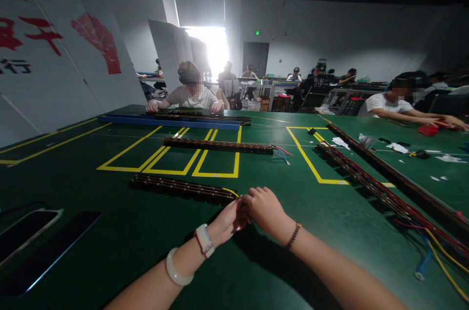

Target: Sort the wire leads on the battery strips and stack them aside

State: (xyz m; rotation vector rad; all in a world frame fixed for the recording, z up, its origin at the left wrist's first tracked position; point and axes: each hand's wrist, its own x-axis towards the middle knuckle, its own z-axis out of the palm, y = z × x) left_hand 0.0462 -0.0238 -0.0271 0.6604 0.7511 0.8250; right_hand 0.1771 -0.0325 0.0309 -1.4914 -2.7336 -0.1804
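Note:
My left hand (227,222) and my right hand (266,211) meet over the green table, fingers bent and pressed together. A yellow wire (230,192) runs from the right end of a long dark bar (183,188) with copper-coloured lines into the fingers of my left hand. Whatever the right fingertips pinch is hidden between the two hands. Beyond the hands lies a second dark bar (220,145), with red and blue wires (281,151) coming off its right end.
Yellow tape outlines (216,175) mark the table (146,261). At left lie two dark flat phone-like devices (54,251). Bundled bars with red, yellow and blue wires (366,178) stretch along the right. Across the table a person (190,95) works behind a blue rail (176,122).

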